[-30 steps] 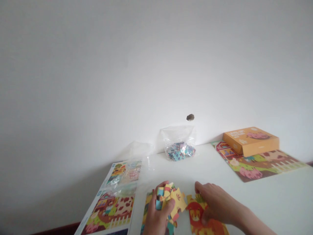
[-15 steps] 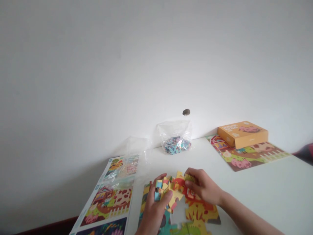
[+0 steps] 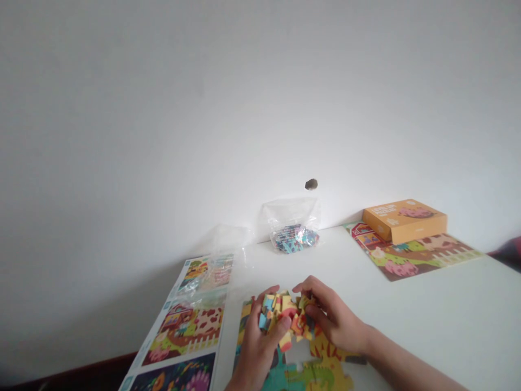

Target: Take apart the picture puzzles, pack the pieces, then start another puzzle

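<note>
My left hand (image 3: pixel 260 342) and my right hand (image 3: pixel 331 317) are closed together around a loose stack of colourful puzzle pieces (image 3: pixel 285 312), held just above the white table (image 3: pixel 427 315). Under and in front of my hands lies a partly joined puzzle (image 3: pixel 321 372) with yellow, orange and green parts and a gap in it. The fingers of both hands curl over the stack from either side.
A printed picture sheet (image 3: pixel 185 336) lies at the left edge. A clear bag of puzzle pieces (image 3: pixel 293 233) leans on the wall, an empty clear bag (image 3: pixel 230 241) beside it. An orange box (image 3: pixel 405 220) sits on a finished farm puzzle (image 3: pixel 415 255) at the right.
My right hand lifted pieces from the lion part of the puzzle and brought them against the stack in my left hand. The view tilted down a little.
</note>
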`<state>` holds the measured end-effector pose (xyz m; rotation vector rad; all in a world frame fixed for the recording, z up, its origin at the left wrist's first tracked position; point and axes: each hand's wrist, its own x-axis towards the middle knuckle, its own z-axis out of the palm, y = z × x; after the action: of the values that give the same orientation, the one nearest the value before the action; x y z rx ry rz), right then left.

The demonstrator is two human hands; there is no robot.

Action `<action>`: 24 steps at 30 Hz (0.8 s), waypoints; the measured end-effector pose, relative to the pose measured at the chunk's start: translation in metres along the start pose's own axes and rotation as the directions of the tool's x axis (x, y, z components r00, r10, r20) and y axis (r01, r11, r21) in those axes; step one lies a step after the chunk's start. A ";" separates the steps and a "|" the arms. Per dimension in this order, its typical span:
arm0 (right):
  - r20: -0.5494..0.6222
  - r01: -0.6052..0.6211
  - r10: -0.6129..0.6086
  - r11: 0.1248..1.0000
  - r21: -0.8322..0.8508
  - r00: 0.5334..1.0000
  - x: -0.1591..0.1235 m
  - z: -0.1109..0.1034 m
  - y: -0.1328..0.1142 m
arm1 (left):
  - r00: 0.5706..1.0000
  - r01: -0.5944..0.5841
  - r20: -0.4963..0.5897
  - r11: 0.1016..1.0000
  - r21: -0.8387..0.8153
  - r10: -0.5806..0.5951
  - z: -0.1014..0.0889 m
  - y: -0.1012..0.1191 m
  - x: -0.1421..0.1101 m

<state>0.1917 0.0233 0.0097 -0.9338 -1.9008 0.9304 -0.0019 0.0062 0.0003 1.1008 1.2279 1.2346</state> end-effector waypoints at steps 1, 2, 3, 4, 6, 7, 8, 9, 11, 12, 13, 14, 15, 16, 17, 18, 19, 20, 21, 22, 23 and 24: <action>-0.015 0.008 -0.009 1.000 -0.010 1.000 0.000 0.002 -0.001 | 0.998 -0.018 0.053 0.999 0.043 0.016 -0.001 0.001 -0.001; -0.028 0.000 -0.001 0.999 -0.039 1.000 0.000 0.004 -0.003 | 0.995 -0.029 0.093 0.997 0.078 0.022 -0.001 0.002 -0.002; -0.036 -0.024 0.021 0.996 -0.090 0.999 -0.001 0.004 -0.004 | 0.993 -0.033 0.116 0.994 0.101 0.022 -0.001 0.002 -0.003; -0.030 -0.061 0.057 0.984 -0.165 0.998 -0.001 0.003 -0.006 | 0.994 -0.031 0.112 0.993 0.111 0.019 -0.001 0.002 -0.003; 0.031 -0.157 0.182 0.912 -0.378 0.983 -0.003 -0.004 -0.009 | 0.999 -0.018 0.035 0.995 0.096 0.014 -0.001 0.000 -0.001; 0.074 -0.193 0.262 0.848 -0.494 0.962 -0.004 -0.009 -0.010 | 1.000 -0.002 -0.016 0.997 0.074 0.003 -0.001 -0.001 0.000; 0.114 -0.214 0.343 0.777 -0.592 0.932 -0.005 -0.014 -0.010 | 0.998 0.021 -0.059 0.999 0.044 -0.018 -0.001 -0.002 0.002; 0.142 -0.223 0.411 0.717 -0.661 0.900 -0.005 -0.018 -0.009 | 0.995 0.048 -0.090 0.999 0.007 -0.047 -0.001 -0.003 0.003; 0.162 -0.234 0.486 0.653 -0.720 0.859 -0.005 -0.023 -0.007 | 0.989 0.098 -0.101 0.993 -0.058 -0.104 -0.003 -0.006 0.007; 0.156 -0.244 0.496 0.647 -0.722 0.854 -0.004 -0.023 -0.006 | 0.988 0.109 -0.101 0.991 -0.079 -0.116 -0.003 -0.007 0.008; 0.144 -0.256 0.497 0.649 -0.717 0.856 -0.003 -0.023 -0.004 | 0.987 0.106 -0.110 0.990 -0.092 -0.116 -0.003 -0.008 0.009; 0.128 -0.266 0.492 0.651 -0.711 0.861 -0.002 -0.022 -0.003 | 0.986 0.094 -0.128 0.990 -0.103 -0.107 -0.003 -0.009 0.010; 0.113 -0.273 0.485 0.652 -0.707 0.867 -0.001 -0.021 -0.002 | 0.984 0.078 -0.150 0.990 -0.114 -0.095 -0.003 -0.011 0.011; 0.104 -0.275 0.479 0.653 -0.706 0.872 -0.001 -0.020 -0.001 | 0.982 0.065 -0.168 0.990 -0.126 -0.086 -0.002 -0.011 0.011; 0.101 -0.274 0.475 0.654 -0.705 0.874 0.000 -0.019 0.000 | 0.980 0.058 -0.181 0.989 -0.139 -0.083 -0.002 -0.012 0.011; 0.101 -0.274 0.473 0.657 -0.703 0.875 0.000 -0.019 0.001 | 0.979 0.057 -0.187 0.987 -0.152 -0.086 -0.001 -0.013 0.011; 0.101 -0.275 0.472 0.660 -0.699 0.876 0.000 -0.019 0.003 | 0.977 0.061 -0.191 0.984 -0.165 -0.093 0.000 -0.013 0.011; 0.100 -0.280 0.472 0.666 -0.692 0.876 0.000 -0.020 0.004 | 0.976 0.067 -0.193 0.982 -0.176 -0.101 0.000 -0.013 0.011; 0.100 -0.288 0.475 0.674 -0.680 0.874 -0.001 -0.021 0.005 | 0.975 0.072 -0.193 0.980 -0.185 -0.108 0.001 -0.012 0.010; 0.098 -0.301 0.478 0.686 -0.663 0.873 -0.001 -0.022 0.007 | 0.975 0.077 -0.191 0.978 -0.194 -0.114 0.001 -0.012 0.010; 0.097 -0.316 0.483 0.698 -0.642 0.871 -0.001 -0.022 0.008 | 0.975 0.079 -0.188 0.976 -0.201 -0.118 0.002 -0.011 0.010; 0.097 -0.328 0.486 0.711 -0.622 0.868 -0.001 -0.023 0.010 | 0.975 0.079 -0.186 0.975 -0.207 -0.118 0.002 -0.010 0.010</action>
<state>0.2146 0.0324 0.0102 -1.7468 -2.3138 0.7251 0.0002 0.0156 -0.0104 0.7764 1.2605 1.3820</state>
